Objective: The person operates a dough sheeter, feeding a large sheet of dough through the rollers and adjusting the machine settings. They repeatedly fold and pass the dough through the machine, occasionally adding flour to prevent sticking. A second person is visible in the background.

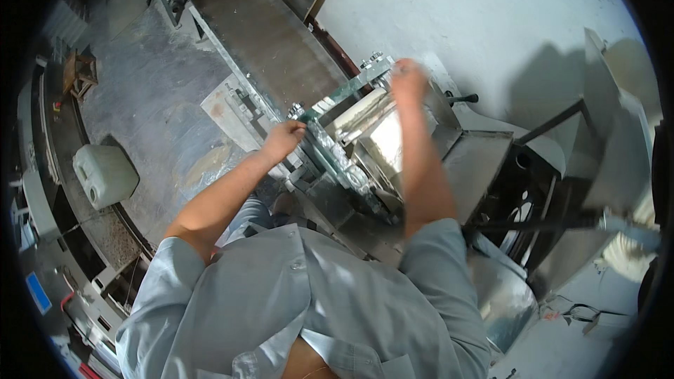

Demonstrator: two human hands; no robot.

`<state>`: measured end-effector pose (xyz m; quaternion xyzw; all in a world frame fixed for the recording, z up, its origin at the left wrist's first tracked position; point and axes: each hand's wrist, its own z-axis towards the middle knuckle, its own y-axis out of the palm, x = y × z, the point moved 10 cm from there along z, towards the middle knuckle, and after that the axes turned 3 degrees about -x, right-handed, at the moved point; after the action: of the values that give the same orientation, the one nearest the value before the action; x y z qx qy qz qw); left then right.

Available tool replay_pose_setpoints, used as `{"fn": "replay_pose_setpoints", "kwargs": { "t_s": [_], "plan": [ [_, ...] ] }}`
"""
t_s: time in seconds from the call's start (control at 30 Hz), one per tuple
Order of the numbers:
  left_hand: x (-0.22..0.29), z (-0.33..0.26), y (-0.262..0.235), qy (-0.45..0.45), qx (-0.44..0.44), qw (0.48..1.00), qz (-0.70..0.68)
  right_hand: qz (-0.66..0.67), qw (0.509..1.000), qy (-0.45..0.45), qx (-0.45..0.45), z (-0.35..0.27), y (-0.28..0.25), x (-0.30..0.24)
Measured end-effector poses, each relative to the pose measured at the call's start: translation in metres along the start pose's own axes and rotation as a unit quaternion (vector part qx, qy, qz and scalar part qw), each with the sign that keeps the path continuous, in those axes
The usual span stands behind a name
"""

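Observation:
I stand over a metal machine [449, 161] with a shiny roller or drum [382, 144] in its open middle. My left hand [283, 137] is closed on the near corner of the machine's metal frame bar [344, 95], beside a bolted bracket. My right hand [409, 78] reaches to the far end of that same bar and rests on it; motion blur hides its fingers. My grey shirt fills the lower middle of the view.
A long dark conveyor table [270, 38] runs away from the machine toward the upper left. A white plastic jerrycan [105, 174] stands on the concrete floor at left. A wheel and dark frame parts [523, 207] sit at right, with bent sheet metal [502, 302] below.

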<state>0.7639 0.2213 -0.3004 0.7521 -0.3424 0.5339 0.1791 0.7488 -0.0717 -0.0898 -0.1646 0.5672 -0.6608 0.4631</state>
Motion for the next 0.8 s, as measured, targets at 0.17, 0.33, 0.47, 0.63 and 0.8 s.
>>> {"fn": "replay_pose_setpoints", "kwargs": {
  "t_s": [0.17, 0.33, 0.47, 0.63, 0.8],
  "plan": [
    [0.039, 0.054, 0.052, 0.056, -0.098, 0.994, 0.003, -0.329, 0.926, 0.102, 0.157, 0.025, -0.096, 0.093],
    [0.043, 0.096, 0.114, 0.011, -0.242, 0.970, 0.033, -0.284, 0.931, 0.229, 0.019, 0.030, -0.089, 0.169],
    [0.024, 0.121, 0.148, -0.088, -0.334, 0.938, 0.021, -0.323, 0.911, 0.254, -0.013, 0.034, -0.093, 0.173],
    [0.016, 0.125, 0.165, -0.172, -0.392, 0.902, -0.060, -0.317, 0.911, 0.262, -0.003, 0.046, -0.098, 0.198],
    [0.018, 0.123, 0.167, -0.173, -0.418, 0.891, -0.046, -0.342, 0.896, 0.282, -0.020, 0.064, -0.098, 0.216]
  ]
}}
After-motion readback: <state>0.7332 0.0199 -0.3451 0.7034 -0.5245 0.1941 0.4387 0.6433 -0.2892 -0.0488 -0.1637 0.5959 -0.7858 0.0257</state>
